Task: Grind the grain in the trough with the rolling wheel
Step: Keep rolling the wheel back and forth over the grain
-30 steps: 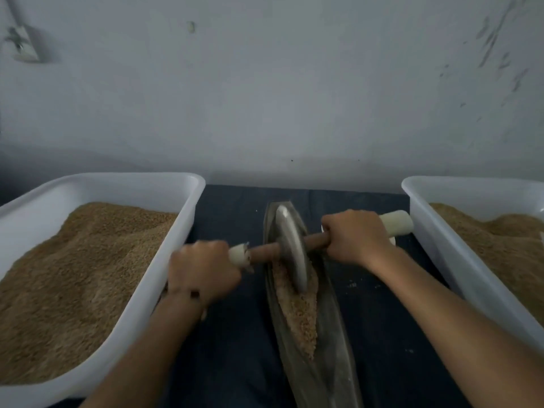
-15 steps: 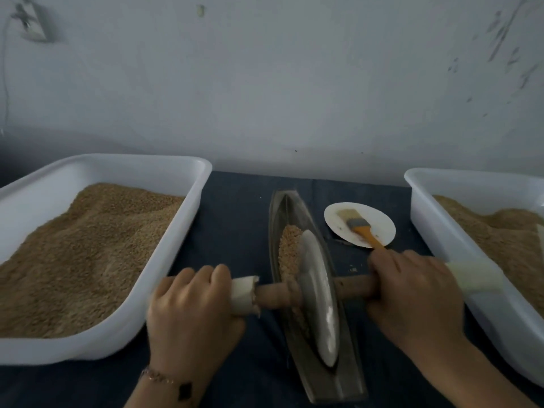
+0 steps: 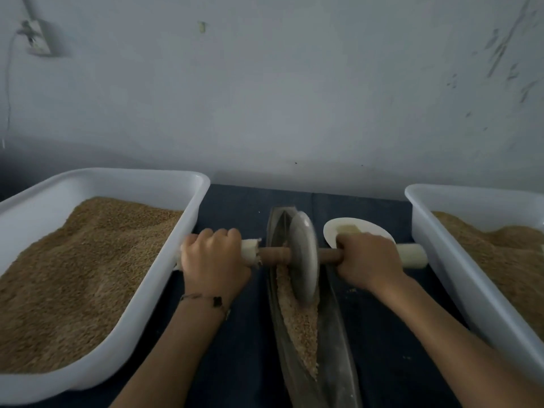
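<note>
Head view looks down on a long, narrow trough (image 3: 335, 334) lying on a dark cloth (image 3: 241, 334), and every place below is given relative to that trough. Its long axis runs from the person's body away toward the wall (image 3: 294, 98). The rolling wheel (image 3: 303, 257) stands upright on edge inside the trough, in the far half, near the far tip. A wooden axle (image 3: 273, 255) passes through the wheel's middle and lies crosswise to the trough, sticking out over both sides.

The left hand (image 3: 215, 260) grips the axle on the trough's left side, fingers curled over a pale wrapped end; the right hand (image 3: 368, 263) grips it on the right side, fingers wrapped round, with the pale end of the handle showing beyond the fist. Both fists sit about level with each other and about equally near the wheel, so neither hand leads.

The grain (image 3: 297, 319) lies in the trough from the wheel back toward the person, a tapering strip that thins out near the close end. The wheel therefore stands at the far limit of the grain, and most of what needs crushing lies on the near side of it.

Judging from this, the next stroke should be a pull straight back along the trough's axis, both hands drawing evenly so the wheel does not tip or climb a side wall.

Left of the trough stands a white tub (image 3: 182, 245) heaped with grain; right of it another tub (image 3: 435, 260), also filled. A small white plate (image 3: 353, 228) lies just right of the trough's far end, partly hidden by the right hand.
</note>
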